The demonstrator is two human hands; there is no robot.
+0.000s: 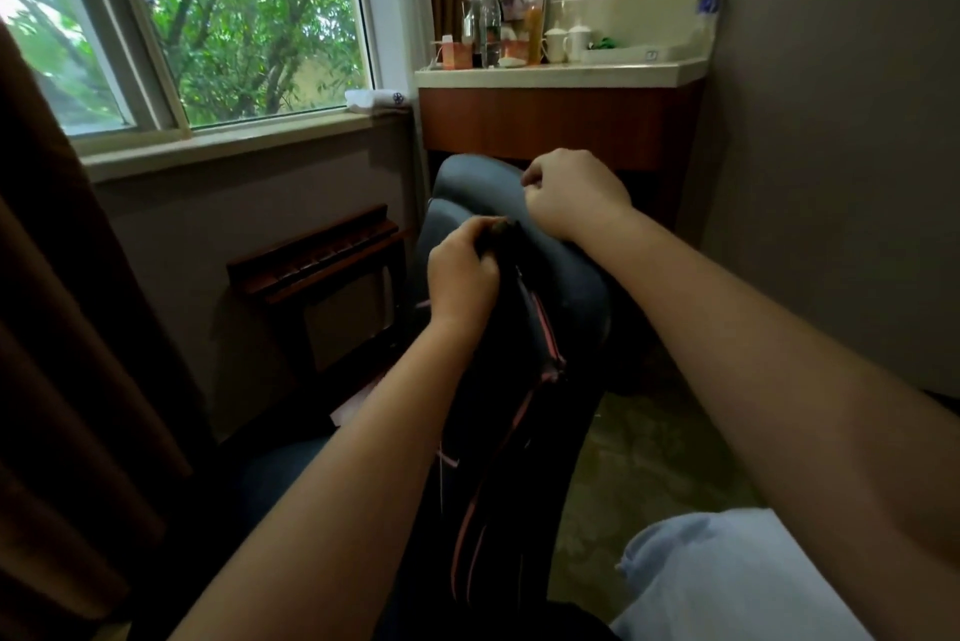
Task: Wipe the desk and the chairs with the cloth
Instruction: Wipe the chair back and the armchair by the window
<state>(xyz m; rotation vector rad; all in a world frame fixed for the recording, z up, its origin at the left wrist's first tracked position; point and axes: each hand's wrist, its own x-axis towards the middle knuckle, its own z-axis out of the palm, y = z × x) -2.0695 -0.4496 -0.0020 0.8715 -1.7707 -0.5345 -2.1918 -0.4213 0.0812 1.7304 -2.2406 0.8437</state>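
Head view, from the left: a folded white cloth point(376, 100) lies at the right end of the sill point(234, 141), just beside the desk point(561, 74). I take it for the task's cloth, though that is a guess. Neither of your hands holds it.

Your left hand point(462, 271) grips the top of a dark bag point(514, 380) that rests against the chair point(571, 277). Your right hand point(571, 193) is curled at the chair's top edge. I cannot tell whether it pinches the padding.

Wiping looks not yet begun. The bag likely has to come off the chair first, and desk and chairs are all left to do.

The bag's contents are hidden. On the desk stand bottles point(491, 24), one clear and one orange, and two lidded cups point(566, 43). To their right is a white tray point(634, 53) with something green in it.
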